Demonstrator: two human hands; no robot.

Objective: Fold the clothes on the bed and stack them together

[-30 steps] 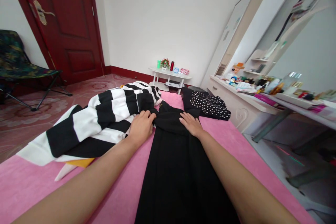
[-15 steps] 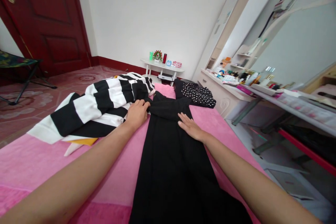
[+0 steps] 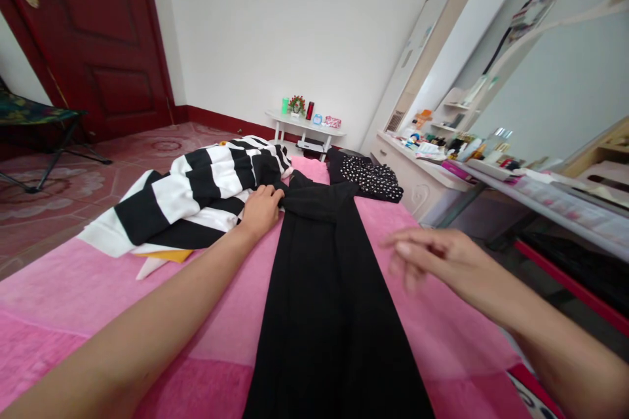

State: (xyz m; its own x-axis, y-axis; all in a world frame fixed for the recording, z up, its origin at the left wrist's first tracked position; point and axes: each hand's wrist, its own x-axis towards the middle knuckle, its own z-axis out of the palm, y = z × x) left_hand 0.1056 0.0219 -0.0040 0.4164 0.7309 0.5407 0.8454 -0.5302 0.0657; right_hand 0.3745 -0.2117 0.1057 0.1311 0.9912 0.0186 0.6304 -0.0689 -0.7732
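A long black garment (image 3: 324, 288) lies stretched lengthwise down the pink bed cover (image 3: 63, 294). My left hand (image 3: 261, 208) rests closed on the garment's folded top-left edge, fingers curled over the black cloth. My right hand (image 3: 437, 260) hovers in the air above the right side of the bed, off the cloth, fingers loosely apart and holding nothing. A black-and-white striped garment (image 3: 196, 193) is heaped to the left of my left hand, with a yellow piece (image 3: 164, 254) under it. A black polka-dot garment (image 3: 371, 177) lies at the far end.
A dressing table (image 3: 422, 177) crowded with bottles and a tall mirror stands along the right. A small white side table (image 3: 304, 127) with small items is by the far wall. A red door (image 3: 93, 33) and a folding chair (image 3: 34, 118) are at left.
My right hand has lifted off the black garment and pulled back to the right, toward me. My left hand has stayed on the garment's top edge. The view has shifted slightly.
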